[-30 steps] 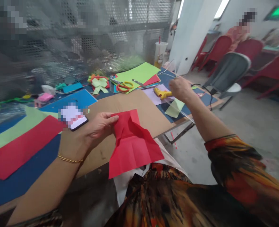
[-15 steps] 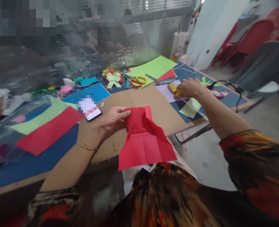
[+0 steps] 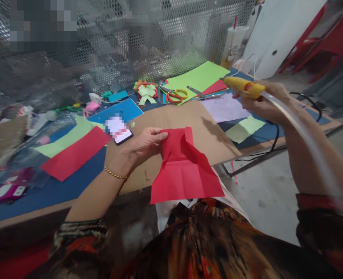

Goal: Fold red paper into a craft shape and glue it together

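My left hand [image 3: 144, 145] pinches the top edge of a folded red paper [image 3: 184, 168] that hangs over the near edge of the brown cardboard sheet [image 3: 189, 120]. My right hand [image 3: 266, 102] holds a yellow glue gun [image 3: 243, 87] lifted above the table, its nozzle pointing left. A clear glue stick [image 3: 299, 133] runs back from the gun along my forearm, and a black cord [image 3: 276, 133] hangs below my hand.
A phone [image 3: 119, 130] lies left of my left hand. Red, green and blue paper sheets [image 3: 72, 153] cover the blue table. Orange-handled scissors [image 3: 175, 95], a green paper bow [image 3: 147, 93], a lilac sheet [image 3: 224, 108] and a drink cup [image 3: 232, 46] lie farther back. Perforated metal screen behind.
My right hand has picked up the yellow glue gun from the lilac sheet and raised it. My left hand keeps its hold on the red paper. The camera has swung left.
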The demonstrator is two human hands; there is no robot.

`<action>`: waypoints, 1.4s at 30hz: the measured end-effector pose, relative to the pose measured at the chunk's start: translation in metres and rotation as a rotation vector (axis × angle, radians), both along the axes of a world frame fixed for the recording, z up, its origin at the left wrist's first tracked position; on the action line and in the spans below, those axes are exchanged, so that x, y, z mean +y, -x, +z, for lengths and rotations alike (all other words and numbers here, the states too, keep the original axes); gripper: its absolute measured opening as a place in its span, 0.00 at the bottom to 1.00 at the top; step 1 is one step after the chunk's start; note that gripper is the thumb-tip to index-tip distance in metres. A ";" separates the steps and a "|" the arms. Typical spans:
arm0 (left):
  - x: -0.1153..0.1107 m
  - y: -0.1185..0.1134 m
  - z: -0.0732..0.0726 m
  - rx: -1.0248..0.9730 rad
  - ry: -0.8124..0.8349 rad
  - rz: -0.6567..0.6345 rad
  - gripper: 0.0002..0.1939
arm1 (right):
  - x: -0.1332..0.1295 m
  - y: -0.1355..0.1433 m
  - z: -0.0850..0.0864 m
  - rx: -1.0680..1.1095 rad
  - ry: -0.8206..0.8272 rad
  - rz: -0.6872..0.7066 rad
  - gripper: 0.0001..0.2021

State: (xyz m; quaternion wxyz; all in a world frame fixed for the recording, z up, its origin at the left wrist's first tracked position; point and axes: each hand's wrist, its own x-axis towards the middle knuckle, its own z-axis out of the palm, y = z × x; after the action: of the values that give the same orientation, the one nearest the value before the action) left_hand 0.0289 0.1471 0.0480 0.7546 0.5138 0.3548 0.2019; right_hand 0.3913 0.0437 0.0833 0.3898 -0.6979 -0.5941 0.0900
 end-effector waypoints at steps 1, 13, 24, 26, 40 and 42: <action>-0.001 0.000 0.000 0.003 0.001 0.000 0.26 | -0.009 0.009 -0.001 0.044 -0.004 0.029 0.09; -0.002 -0.001 0.001 -0.012 -0.009 0.009 0.27 | -0.053 0.092 -0.020 0.230 0.177 0.556 0.16; -0.006 -0.002 0.004 -0.053 0.020 -0.029 0.23 | -0.041 0.099 -0.043 0.155 0.165 0.543 0.17; -0.007 -0.003 0.006 -0.055 0.019 -0.033 0.22 | -0.041 0.096 -0.048 0.140 0.144 0.545 0.17; -0.010 -0.003 0.009 -0.074 0.033 -0.019 0.22 | -0.039 0.093 -0.051 0.083 0.121 0.588 0.19; -0.010 -0.003 0.009 -0.084 0.033 -0.021 0.21 | -0.039 0.093 -0.051 0.098 0.126 0.586 0.19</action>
State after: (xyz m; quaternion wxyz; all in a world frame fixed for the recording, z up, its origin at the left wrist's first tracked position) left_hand 0.0317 0.1367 0.0575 0.7793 0.4961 0.3205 0.2095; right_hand 0.2986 0.0045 0.0319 0.3310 -0.5144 -0.7439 0.2689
